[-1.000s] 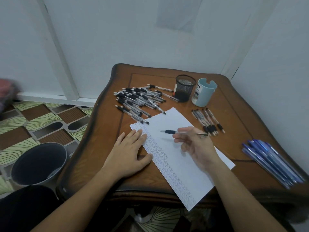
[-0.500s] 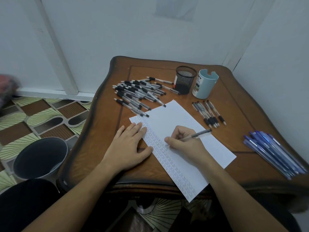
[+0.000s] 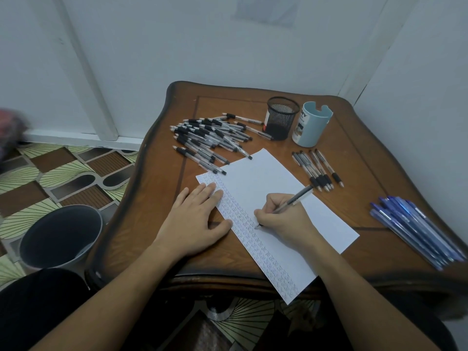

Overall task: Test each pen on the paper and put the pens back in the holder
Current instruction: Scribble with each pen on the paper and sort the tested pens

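Pale walls meet behind a carved wooden table (image 3: 157, 198), where a person's right hand (image 3: 286, 219) grips a black pen (image 3: 291, 202), its tip on the paper (image 3: 273, 178) beside rows of small test marks. Flat on the sheet's left edge lies the left hand (image 3: 195, 216), fingers straight. Farther back, a heap of black pens (image 3: 210, 138) sprawls beside a mesh holder (image 3: 282, 117) and a pale blue cup (image 3: 312, 127) — five more pens (image 3: 316, 169) near them, blue pens (image 3: 415, 229) at far right.

A brown wooden table (image 3: 162, 198) carries a white paper (image 3: 266, 178), a heap of black pens (image 3: 210, 138) far left, a mesh holder (image 3: 282, 117), a pale blue cup (image 3: 312, 127), a row of perhaps six pens (image 3: 316, 171), and blue pens (image 3: 415, 229) near right.
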